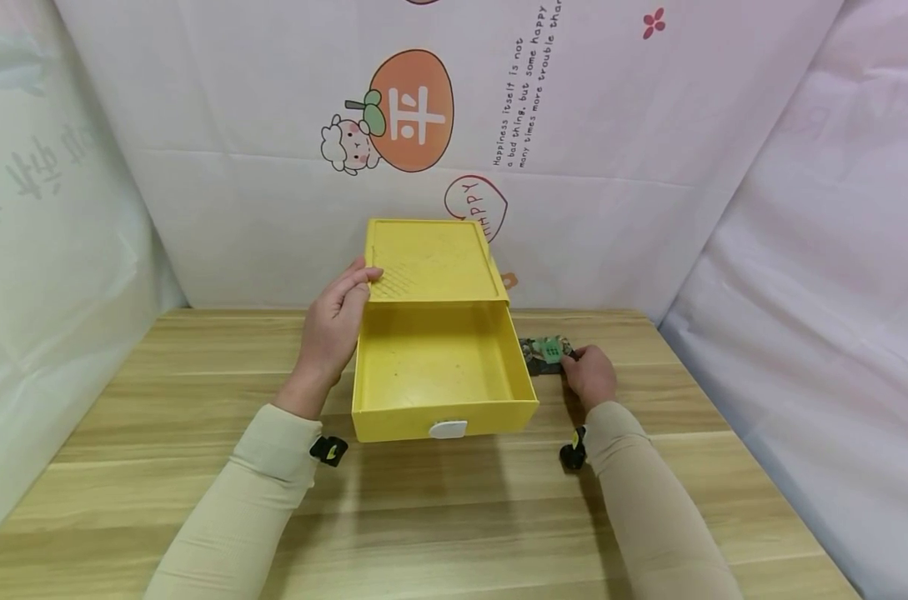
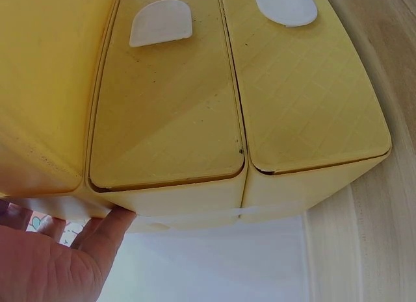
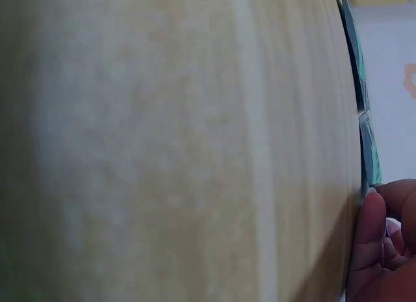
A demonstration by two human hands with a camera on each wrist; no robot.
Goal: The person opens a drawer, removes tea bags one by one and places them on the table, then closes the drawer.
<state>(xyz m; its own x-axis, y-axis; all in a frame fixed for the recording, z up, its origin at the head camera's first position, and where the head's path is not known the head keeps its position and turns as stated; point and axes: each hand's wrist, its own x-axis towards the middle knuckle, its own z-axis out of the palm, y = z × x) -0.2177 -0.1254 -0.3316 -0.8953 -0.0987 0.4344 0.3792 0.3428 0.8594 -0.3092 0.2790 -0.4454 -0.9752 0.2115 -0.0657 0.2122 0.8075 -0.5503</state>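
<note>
A yellow drawer cabinet [image 1: 431, 258] stands on the table with its top drawer [image 1: 438, 362] pulled out; no contents show inside. My left hand [image 1: 338, 321] rests against the cabinet's upper left side, fingertips over the top edge. In the left wrist view, the thumb [image 2: 112, 238] lies along the side, near two closed lower drawers [image 2: 169, 113] with white handles. To the right of the cabinet, my right hand [image 1: 593, 377] pinches the near right end of a flat, dark packet with green patterning [image 1: 547, 352]. It lies low at the tabletop, its left end hidden behind the drawer.
The wooden table [image 1: 198, 467] runs up to a white printed cloth [image 1: 258, 167] behind the cabinet. More white cloth hangs at the left and right sides [image 1: 814, 333]. The pulled-out drawer juts toward me between my forearms, its white handle [image 1: 448, 429] in front.
</note>
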